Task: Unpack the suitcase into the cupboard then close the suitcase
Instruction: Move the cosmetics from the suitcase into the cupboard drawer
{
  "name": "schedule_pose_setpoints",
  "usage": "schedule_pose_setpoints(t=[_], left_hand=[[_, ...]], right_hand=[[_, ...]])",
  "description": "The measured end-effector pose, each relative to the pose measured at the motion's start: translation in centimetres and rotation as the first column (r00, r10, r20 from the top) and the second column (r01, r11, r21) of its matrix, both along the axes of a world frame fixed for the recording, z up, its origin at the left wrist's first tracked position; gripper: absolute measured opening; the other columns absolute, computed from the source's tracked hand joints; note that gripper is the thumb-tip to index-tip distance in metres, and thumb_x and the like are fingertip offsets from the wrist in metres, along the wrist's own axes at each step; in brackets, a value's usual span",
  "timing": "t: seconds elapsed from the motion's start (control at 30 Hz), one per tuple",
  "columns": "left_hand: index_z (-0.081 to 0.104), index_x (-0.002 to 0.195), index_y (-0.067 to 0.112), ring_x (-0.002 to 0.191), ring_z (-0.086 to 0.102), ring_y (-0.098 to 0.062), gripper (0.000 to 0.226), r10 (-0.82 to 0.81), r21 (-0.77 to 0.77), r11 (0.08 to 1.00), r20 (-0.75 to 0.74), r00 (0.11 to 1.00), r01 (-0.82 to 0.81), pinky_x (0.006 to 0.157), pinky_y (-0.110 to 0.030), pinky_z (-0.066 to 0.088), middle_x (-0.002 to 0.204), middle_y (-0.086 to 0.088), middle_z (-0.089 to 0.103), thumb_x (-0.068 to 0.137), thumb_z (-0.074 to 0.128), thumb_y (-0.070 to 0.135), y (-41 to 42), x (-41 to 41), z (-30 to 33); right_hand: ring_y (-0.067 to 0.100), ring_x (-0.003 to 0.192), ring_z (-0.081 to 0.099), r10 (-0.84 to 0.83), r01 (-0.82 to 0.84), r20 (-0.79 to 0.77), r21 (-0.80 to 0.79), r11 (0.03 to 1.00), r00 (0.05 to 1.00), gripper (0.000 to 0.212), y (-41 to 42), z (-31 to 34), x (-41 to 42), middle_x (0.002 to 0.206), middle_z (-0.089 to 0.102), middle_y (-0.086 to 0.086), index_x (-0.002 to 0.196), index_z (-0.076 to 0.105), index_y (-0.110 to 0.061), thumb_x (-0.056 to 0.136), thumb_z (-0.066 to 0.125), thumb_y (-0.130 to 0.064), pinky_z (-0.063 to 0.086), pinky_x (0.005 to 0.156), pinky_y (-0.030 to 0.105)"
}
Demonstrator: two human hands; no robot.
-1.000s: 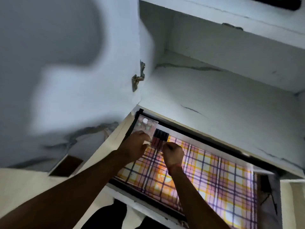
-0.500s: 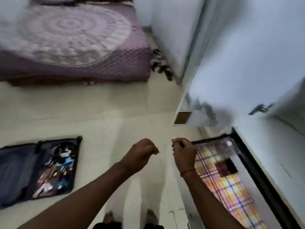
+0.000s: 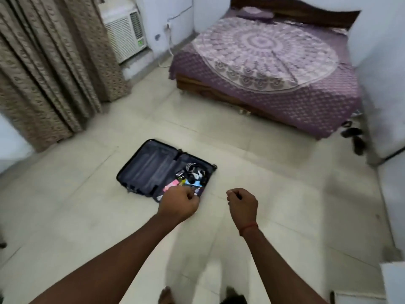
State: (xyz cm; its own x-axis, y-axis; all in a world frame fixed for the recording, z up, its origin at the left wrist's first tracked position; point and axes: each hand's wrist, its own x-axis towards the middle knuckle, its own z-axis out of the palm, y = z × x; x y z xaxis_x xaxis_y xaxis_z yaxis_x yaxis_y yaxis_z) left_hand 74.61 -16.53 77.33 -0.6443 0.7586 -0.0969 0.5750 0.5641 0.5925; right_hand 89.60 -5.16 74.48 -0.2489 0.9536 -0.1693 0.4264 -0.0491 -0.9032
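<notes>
A dark suitcase (image 3: pixel 151 170) lies open and flat on the pale tiled floor in the head view. Its left half is bare lining. Its right half holds several small things (image 3: pixel 192 177), among them cables, dark gadgets and pink and blue packets. My left hand (image 3: pixel 178 205) hovers in front of the suitcase's near right corner, fingers curled into a fist, with nothing seen in it. My right hand (image 3: pixel 242 204) is a hand's width to its right, over bare floor, also curled and holding nothing visible. The white cupboard's door (image 3: pixel 381 95) stands at the right edge.
A bed with a purple patterned cover (image 3: pixel 274 69) fills the far right. Dark sandals (image 3: pixel 352 137) lie by its corner. Brown curtains (image 3: pixel 43 73) hang on the left beside a white air conditioner (image 3: pixel 125 31). My feet (image 3: pixel 166 295) show at the bottom edge.
A second ago both hands set small items on the checked cupboard shelf. The view has since swung left from the cupboard to the room, and the suitcase now lies straight ahead; both hands are free.
</notes>
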Motion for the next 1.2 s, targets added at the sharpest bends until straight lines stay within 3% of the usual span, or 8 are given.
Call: schedule_pose_setpoints(t=[0.1, 0.23, 0.37, 0.5, 0.7, 0.87, 1.1, 1.2], left_hand=[[0.045, 0.054, 0.006, 0.071, 0.061, -0.032, 0.041, 0.139, -0.158, 0.979, 0.060, 0.989, -0.128, 0.045, -0.029, 0.025, 0.062, -0.016, 0.054, 0.074, 0.055, 0.040, -1.5, -6.0, 0.2], [0.063, 0.091, 0.013, 0.085, 0.067, -0.024, 0.026, 0.125, -0.260, 0.964, 0.241, 0.963, -0.061, 0.065, -0.029, 0.049, 0.081, -0.007, 0.067, 0.092, 0.047, 0.033, -0.9, -13.3, -1.4], [0.057, 0.076, 0.010, 0.036, 0.045, -0.015, 0.033, 0.371, -0.295, 0.927, 0.651, 0.662, -0.230, 0.042, -0.020, 0.029, 0.050, -0.004, 0.060, 0.091, 0.041, 0.036, 1.7, -19.1, -2.8], [0.054, 0.059, 0.004, 0.035, 0.031, -0.013, 0.044, 0.488, -0.436, 0.871, 0.715, 0.500, -0.226, 0.042, -0.017, 0.018, 0.046, -0.007, 0.051, 0.083, 0.038, 0.038, 5.0, -24.7, -5.2], [0.050, 0.055, 0.006, 0.041, 0.033, -0.015, 0.035, 0.570, -0.554, 0.807, 0.641, 0.514, -0.204, 0.045, -0.020, 0.022, 0.051, -0.005, 0.048, 0.080, 0.038, 0.028, 9.7, -32.6, -15.5], [0.057, 0.068, 0.011, 0.052, 0.048, -0.014, 0.018, 0.350, -0.428, 0.900, 0.594, 0.724, -0.084, 0.048, -0.019, 0.037, 0.062, -0.002, 0.055, 0.081, 0.052, 0.023, 12.4, -38.5, -31.8], [0.068, 0.072, 0.014, 0.064, 0.058, -0.006, 0.014, -0.027, -0.178, 0.965, 0.659, 0.752, 0.192, 0.064, -0.023, 0.046, 0.065, 0.006, 0.065, 0.085, 0.069, 0.011, 12.8, -44.2, -58.1], [0.066, 0.067, 0.020, 0.059, 0.057, 0.007, 0.029, -0.175, 0.019, 0.976, 0.666, 0.725, 0.219, 0.064, -0.013, 0.044, 0.058, 0.016, 0.065, 0.081, 0.071, -0.004, 13.1, -46.2, -66.3]], right_hand=[[0.025, 0.068, 0.065, 0.061, -0.062, 0.023, 0.007, 0.998, 0.998, 0.015, -1.9, -0.8, -6.4, 0.064, 0.067, 0.003, 0.065, 0.067, -0.012, 0.080, 0.066, -0.013, 0.053, 0.071, 0.037], [0.019, 0.069, 0.062, 0.101, -0.100, 0.046, -0.015, 0.995, 0.994, 0.014, -1.9, -1.9, -12.7, 0.065, 0.067, 0.002, 0.068, 0.068, -0.010, 0.081, 0.066, -0.012, 0.049, 0.068, 0.027], [0.013, 0.066, 0.058, 0.134, -0.135, 0.099, 0.010, 0.991, 0.986, 0.013, 0.4, -4.1, -18.1, 0.066, 0.066, 0.001, 0.069, 0.069, -0.010, 0.082, 0.066, -0.011, 0.038, 0.058, 0.007], [0.012, 0.065, 0.058, 0.181, -0.182, 0.122, -0.006, 0.983, 0.976, 0.014, 3.6, -8.5, -24.4, 0.066, 0.065, -0.002, 0.069, 0.068, -0.016, 0.082, 0.065, -0.012, 0.048, 0.066, 0.027], [0.020, 0.064, 0.056, 0.260, -0.269, 0.163, 0.039, 0.962, 0.952, 0.016, 6.8, -18.5, -32.0, 0.064, 0.060, 0.003, 0.065, 0.058, -0.014, 0.080, 0.060, -0.014, 0.051, 0.063, 0.041], [0.023, 0.060, 0.052, 0.304, -0.345, 0.225, 0.174, 0.922, 0.926, 0.019, 9.2, -32.5, -35.7, 0.062, 0.055, 0.001, 0.066, 0.051, -0.015, 0.080, 0.049, -0.028, 0.044, 0.054, 0.040], [0.028, 0.057, 0.054, 0.402, -0.621, 0.474, 0.613, 0.488, 0.783, 0.016, 12.3, -54.6, -40.0, 0.065, 0.057, 0.005, 0.073, 0.058, -0.012, 0.084, 0.049, -0.019, 0.039, 0.048, 0.035], [0.027, 0.054, 0.051, 0.388, -0.650, 0.521, 0.607, 0.457, 0.760, 0.017, 12.5, -63.5, -42.6, 0.062, 0.055, 0.007, 0.070, 0.055, -0.012, 0.083, 0.048, -0.019, 0.035, 0.047, 0.033]])
